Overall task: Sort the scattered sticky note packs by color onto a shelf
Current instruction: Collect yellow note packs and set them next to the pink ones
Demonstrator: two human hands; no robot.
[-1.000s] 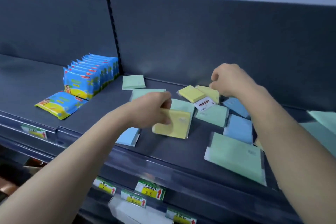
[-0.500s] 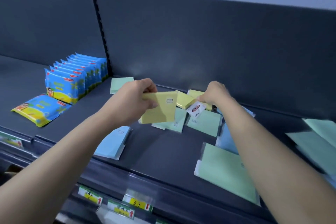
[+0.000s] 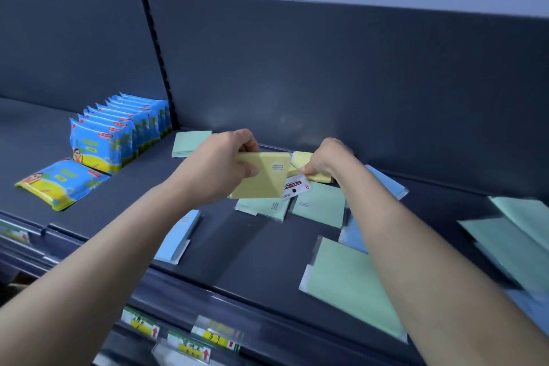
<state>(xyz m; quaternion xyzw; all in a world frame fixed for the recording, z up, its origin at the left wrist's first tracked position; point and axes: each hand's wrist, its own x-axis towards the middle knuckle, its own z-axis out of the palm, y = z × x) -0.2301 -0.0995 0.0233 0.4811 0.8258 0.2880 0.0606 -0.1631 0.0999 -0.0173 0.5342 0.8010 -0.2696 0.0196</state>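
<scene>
A: What does the left hand (image 3: 225, 166) have?

B: It pinches a yellow sticky note pack (image 3: 261, 177) by its left edge, thumb on the front face, and holds it up off the dark shelf (image 3: 237, 249), tilted, with a small round label near its top right corner.

A: And the right hand (image 3: 325, 162)?

B: It is closed on a second yellow pack (image 3: 301, 159) lying at the far side of the shelf, close to the back panel (image 3: 326, 74). A white printed card (image 3: 297, 187) sticks out just below its fingers.

A: Where are the other packs?

B: 2 green packs (image 3: 319, 205) lie side by side just beneath the raised yellow one, and a larger green pack (image 3: 350, 285) sits near the front edge on the right. 1 green pack (image 3: 187, 142) lies far left by the back panel. A blue pack (image 3: 178, 236) is near the front, under the left forearm, and another blue pack (image 3: 386, 181) shows beyond the right wrist.

A: Anything else?

B: A row of blue snack packets (image 3: 118, 134) stands at the far left, with 1 packet (image 3: 62, 183) lying flat in front. Price tags (image 3: 193, 345) line the shelf edge.
</scene>
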